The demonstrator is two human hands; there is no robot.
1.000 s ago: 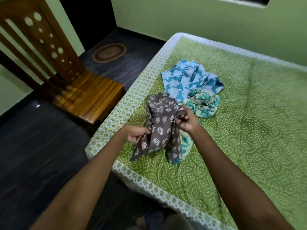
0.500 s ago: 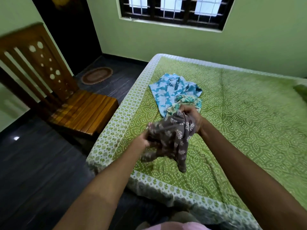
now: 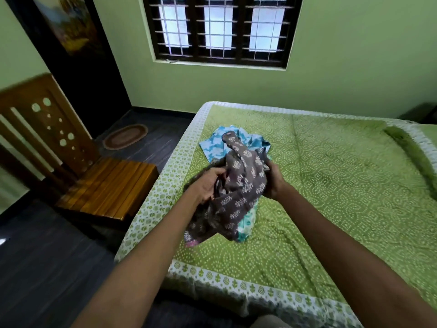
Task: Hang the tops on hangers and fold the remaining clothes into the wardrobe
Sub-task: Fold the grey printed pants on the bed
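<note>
Centre of frame: grey top point(image 3: 238, 185) held bunched between both hands, raised just above the bed point(image 3: 331, 185) near its left edge.

Left hand point(image 3: 208, 185) is on the fabric's left side, fingers curled into a fold. Right hand point(image 3: 272, 183) is on the right side, fingers wrapped round a gathered part, thumb toward the camera. Both grip cloth; neither hand is open. They sit level with each other, the top directly between them, so neither is nearer.

Long axis of the bundle runs from upper centre, where a narrow end sticks up past the hands, down to lower left, where a loose tail hangs toward the bedspread. Judgement: the next move turns on this. The hands hold the middle, not the shoulders or the hem, so the cloth must be shaken out or regripped at an end before it can go on a hanger.

Look of the top: dark grey-brown, white flower print, soft and crumpled, a pink edge at the low tail. Which end is the neck: cannot tell.

Behind it on the bed lies a blue garment point(image 3: 212, 147), and a teal one point(image 3: 246, 223) shows below the grey. No hanger or wardrobe in view.
</note>
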